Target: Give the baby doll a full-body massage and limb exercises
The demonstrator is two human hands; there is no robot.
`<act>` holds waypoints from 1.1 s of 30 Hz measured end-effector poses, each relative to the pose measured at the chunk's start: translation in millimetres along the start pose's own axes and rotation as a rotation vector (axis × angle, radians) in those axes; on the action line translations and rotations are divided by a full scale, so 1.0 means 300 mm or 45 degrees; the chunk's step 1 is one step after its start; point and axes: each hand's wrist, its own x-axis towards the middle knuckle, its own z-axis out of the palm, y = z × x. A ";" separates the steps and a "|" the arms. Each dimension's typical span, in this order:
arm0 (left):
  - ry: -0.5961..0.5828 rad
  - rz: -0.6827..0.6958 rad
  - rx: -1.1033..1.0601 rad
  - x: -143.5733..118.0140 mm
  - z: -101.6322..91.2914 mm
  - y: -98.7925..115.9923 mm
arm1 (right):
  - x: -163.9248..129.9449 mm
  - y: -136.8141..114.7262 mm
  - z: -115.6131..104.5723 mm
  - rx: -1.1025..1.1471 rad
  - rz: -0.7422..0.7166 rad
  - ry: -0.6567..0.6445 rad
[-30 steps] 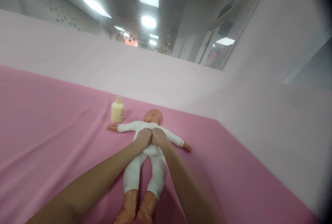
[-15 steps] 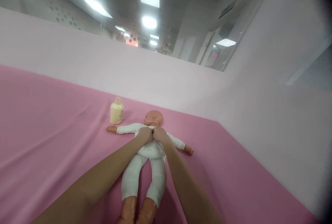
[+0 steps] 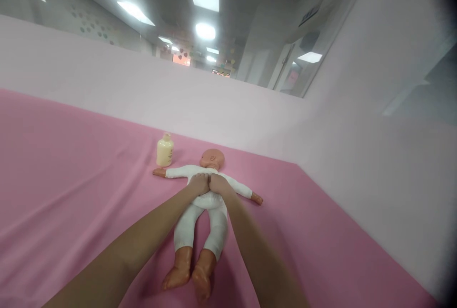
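A baby doll (image 3: 207,201) in a white suit lies stretched out on a pink sheet, arms spread and bald head turned to the left. My left hand (image 3: 199,184) and my right hand (image 3: 218,184) are side by side on its upper torso, touching or nearly so. Both have curled, closed fingers gripping the doll at its middle; the fingertips and the exact pinch are hidden. Past the doll's outstretched left-side arm stands a cream-yellow bottle (image 3: 164,152), upright, with dark lettering.
The pink sheet (image 3: 89,179) covers the surface and is creased at the left. A pale wall (image 3: 232,117) rises behind the doll and continues along the right. Above it, a window (image 3: 250,27) shows ceiling lights.
The doll's legs and feet have shifted away from me, with the feet now fully in view. My hands stay on its torso. The bottle appears slightly further right in the picture.
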 end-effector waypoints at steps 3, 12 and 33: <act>0.003 0.022 0.025 -0.041 -0.003 0.003 | -0.075 -0.011 0.013 0.031 0.015 0.019; 0.045 0.058 0.066 -0.206 -0.006 0.051 | -0.239 -0.045 0.062 0.090 0.053 0.170; -0.007 -0.327 -0.070 -0.248 0.037 -0.125 | -0.318 0.087 0.145 0.201 0.321 0.264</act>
